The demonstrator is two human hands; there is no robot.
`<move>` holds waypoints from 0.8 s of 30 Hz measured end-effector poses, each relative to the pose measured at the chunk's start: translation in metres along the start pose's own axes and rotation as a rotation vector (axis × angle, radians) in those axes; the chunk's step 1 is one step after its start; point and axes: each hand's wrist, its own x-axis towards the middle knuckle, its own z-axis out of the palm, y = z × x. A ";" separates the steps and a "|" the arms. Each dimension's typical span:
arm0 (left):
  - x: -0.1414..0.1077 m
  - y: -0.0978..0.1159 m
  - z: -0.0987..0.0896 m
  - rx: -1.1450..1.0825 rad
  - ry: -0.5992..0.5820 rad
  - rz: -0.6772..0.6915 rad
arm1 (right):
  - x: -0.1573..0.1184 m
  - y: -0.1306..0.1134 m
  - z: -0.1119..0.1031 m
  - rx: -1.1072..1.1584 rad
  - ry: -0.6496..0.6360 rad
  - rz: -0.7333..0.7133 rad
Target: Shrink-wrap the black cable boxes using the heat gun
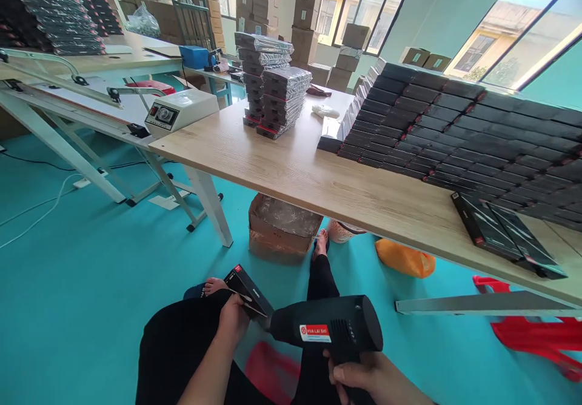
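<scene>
Low over my lap, my left hand (233,319) is closed round the near end of a slim black box (249,290) with a red corner. My right hand (352,371) grips the handle of a dark heat gun (325,323) bearing a red and white label. The gun's nozzle points left, right beside the lower end of the box; whether they touch I cannot tell. Above, on the wooden table (291,171), two similar black boxes (504,232) lie at the right, near the front edge.
Film-wrapped boxes (277,83) stand stacked mid-table, with a long wall of black boxes (464,126) at right. A sealing machine (182,111) sits left. Beneath the table are an open carton (284,229), a bin (341,231) and an orange bag (404,258).
</scene>
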 end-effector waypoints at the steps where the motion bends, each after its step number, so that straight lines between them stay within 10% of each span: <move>1: 0.002 -0.002 -0.001 0.035 -0.006 0.010 | 0.001 -0.003 0.004 -0.006 0.007 -0.027; 24: 0.000 -0.012 -0.007 0.310 -0.058 -0.009 | 0.035 -0.103 0.028 -0.109 -0.024 -0.213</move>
